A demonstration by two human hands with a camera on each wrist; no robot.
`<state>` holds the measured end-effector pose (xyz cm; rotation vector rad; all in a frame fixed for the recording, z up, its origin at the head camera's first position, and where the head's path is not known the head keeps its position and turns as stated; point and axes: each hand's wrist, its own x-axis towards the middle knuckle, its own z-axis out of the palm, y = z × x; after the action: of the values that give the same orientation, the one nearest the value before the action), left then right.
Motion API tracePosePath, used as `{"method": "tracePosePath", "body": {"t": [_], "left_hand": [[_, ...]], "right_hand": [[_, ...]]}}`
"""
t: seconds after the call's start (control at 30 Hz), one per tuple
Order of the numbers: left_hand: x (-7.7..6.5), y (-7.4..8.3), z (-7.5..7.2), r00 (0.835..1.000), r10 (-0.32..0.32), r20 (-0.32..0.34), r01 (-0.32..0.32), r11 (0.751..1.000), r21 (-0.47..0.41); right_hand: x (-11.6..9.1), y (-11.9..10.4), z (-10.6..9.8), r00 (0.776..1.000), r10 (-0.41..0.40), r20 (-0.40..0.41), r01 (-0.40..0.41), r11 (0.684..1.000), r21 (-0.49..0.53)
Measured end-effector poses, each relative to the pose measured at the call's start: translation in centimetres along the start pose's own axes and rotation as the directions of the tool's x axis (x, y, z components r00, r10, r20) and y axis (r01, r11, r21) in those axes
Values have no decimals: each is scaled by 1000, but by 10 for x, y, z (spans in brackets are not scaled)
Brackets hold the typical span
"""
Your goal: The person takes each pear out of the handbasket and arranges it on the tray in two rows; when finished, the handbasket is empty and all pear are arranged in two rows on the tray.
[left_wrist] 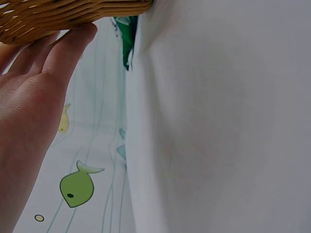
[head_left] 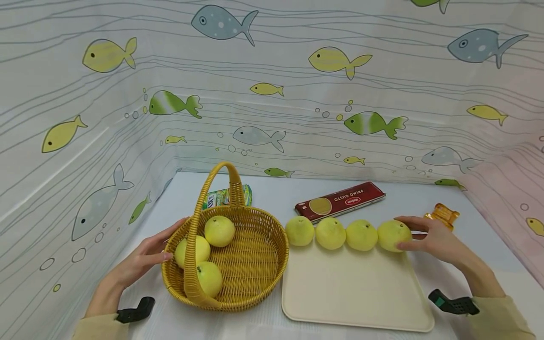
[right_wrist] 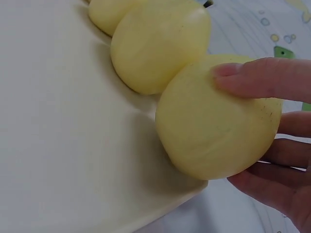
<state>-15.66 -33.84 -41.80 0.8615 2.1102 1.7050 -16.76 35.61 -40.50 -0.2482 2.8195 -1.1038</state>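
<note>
My right hand (head_left: 437,238) grips a round yellow pear (head_left: 393,236), thumb in front and fingers behind it. That pear sits at the far right corner of a cream tray (head_left: 357,293), the end one of several pears lined up along the back edge. In the right wrist view, the thumb lies across the held pear (right_wrist: 214,126), which touches the neighbouring pear (right_wrist: 155,48). My left hand (head_left: 146,252) rests against the left outer side of a golden wicker basket (head_left: 250,264). Its fingers touch the wicker (left_wrist: 77,12) in the left wrist view. Three pears (head_left: 219,231) lie in the basket's left half.
A dark red box (head_left: 340,200) lies behind the row of pears. A green packet (head_left: 248,193) is partly hidden behind the basket. An amber translucent object (head_left: 444,215) lies beyond the right hand. Fish-patterned cloth walls (head_left: 263,113) enclose the white tabletop.
</note>
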Motion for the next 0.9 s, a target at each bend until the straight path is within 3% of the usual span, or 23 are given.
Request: {"method": "tracePosePath", "body": {"t": [0.9], "left_hand": [[0, 0, -1, 1000, -9, -3, 9, 1000, 5]], "right_hand": [[1, 6, 2, 998, -19, 59, 20, 1000, -13]]}}
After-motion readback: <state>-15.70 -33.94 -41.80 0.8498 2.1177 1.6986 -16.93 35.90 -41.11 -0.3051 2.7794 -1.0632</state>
